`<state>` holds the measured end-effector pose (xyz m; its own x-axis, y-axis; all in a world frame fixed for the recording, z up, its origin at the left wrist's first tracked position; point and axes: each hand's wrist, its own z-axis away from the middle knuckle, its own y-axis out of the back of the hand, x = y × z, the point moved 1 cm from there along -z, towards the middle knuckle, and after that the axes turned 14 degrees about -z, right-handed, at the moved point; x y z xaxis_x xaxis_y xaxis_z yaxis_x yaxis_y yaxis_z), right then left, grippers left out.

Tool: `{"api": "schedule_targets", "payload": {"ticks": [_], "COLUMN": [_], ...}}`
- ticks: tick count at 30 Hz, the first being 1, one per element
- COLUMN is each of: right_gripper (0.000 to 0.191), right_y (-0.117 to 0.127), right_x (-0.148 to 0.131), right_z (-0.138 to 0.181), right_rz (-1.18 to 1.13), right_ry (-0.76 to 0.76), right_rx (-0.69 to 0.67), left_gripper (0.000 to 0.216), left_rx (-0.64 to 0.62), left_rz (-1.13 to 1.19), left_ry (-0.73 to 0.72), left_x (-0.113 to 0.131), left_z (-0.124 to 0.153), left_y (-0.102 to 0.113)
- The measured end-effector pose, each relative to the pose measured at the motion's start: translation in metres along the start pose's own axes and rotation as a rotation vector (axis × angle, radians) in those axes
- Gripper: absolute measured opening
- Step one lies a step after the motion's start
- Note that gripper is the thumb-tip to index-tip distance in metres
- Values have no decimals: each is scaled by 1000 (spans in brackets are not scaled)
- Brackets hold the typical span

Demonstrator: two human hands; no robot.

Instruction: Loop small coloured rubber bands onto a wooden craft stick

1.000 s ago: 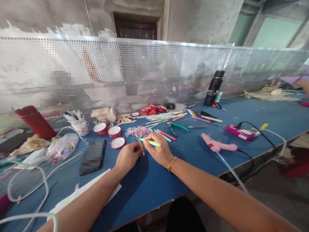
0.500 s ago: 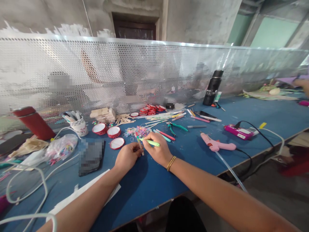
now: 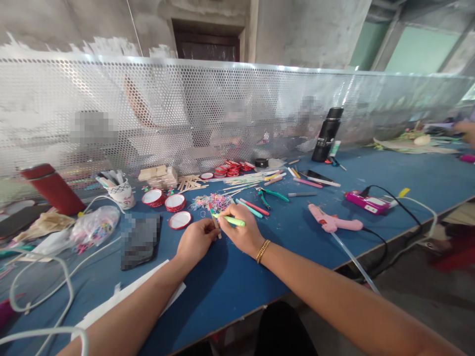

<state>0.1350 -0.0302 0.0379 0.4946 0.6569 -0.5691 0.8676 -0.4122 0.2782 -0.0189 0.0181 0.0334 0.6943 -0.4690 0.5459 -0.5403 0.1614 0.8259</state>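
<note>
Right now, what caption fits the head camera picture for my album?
At a blue table, the left hand holds a color-tipped stick, the right hand a green marker.

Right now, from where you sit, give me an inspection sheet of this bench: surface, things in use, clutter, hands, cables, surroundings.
Surface: blue table, pale specks on it.
Things in use: stick, red and green toward its far end; green pen, tip at the stick, contact too small to tell.
Clutter: coloured bands in a loose heap; pliers; glue gun.
Hands: left hand holds the stick; right hand holds the pen.
Cables: white cable looped at the left; black cable from the glue gun.
Surroundings: perforated panel behind; another person's hand, blurred, far right.
</note>
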Motion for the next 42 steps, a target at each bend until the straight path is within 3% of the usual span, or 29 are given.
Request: {"api": "schedule_targets", "payload": {"ticks": [42], "right_gripper": [13], "right_y": [-1], "right_x": [0], "right_z": [0], "right_rz": [6], "right_ry": [14], "right_rx": [4], "left_gripper": [18], "left_rx": [5], "left_rz": [-15], "left_ry": [7], "left_x": [-3], "left_z": [-1], "left_y": [-1]}}
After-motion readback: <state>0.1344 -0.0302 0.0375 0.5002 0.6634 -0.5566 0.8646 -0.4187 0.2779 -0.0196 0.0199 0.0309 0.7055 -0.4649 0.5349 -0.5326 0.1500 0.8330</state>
